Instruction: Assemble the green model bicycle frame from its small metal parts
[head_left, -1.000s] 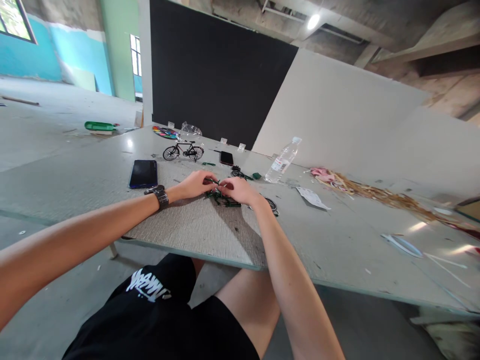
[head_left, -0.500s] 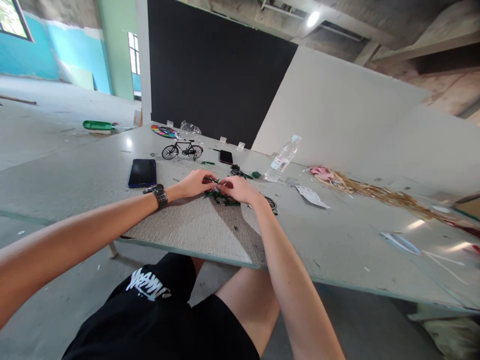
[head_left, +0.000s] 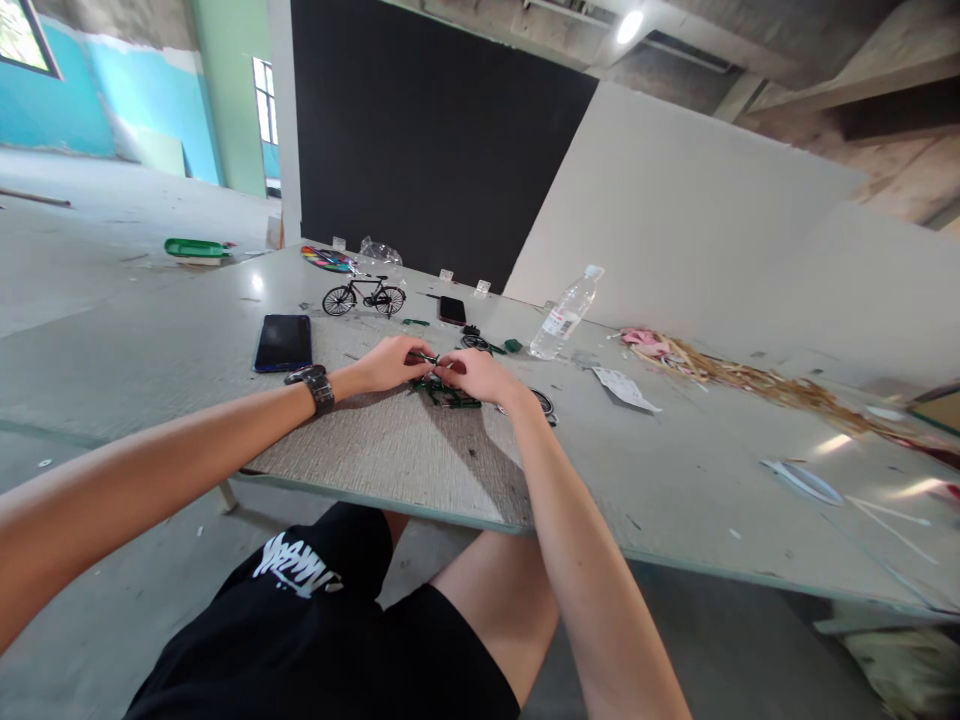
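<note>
My left hand (head_left: 396,363) and my right hand (head_left: 474,373) meet over the table (head_left: 375,455), fingertips nearly touching. Both are closed in a pinch on a small dark green part (head_left: 427,358) between them. Just below the fingers lie several dark green pieces (head_left: 454,399) in a small heap. A small spoked wheel (head_left: 541,402) shows beside my right wrist. Behind my hands lie another black wheel (head_left: 475,342) and a green lump (head_left: 513,346). A black model bicycle (head_left: 364,297) stands upright farther back on the left.
A dark tablet or phone (head_left: 283,342) lies by my left wrist, and a smaller phone (head_left: 452,310) at the back. The water bottle (head_left: 566,315) stands tilted in view behind my right hand. A paper sheet (head_left: 625,389) and tan strips (head_left: 750,385) lie to the right.
Both hands stay nearly in place, with slight finger movement; the green part between them sits a little differently. The view has shifted slightly.
</note>
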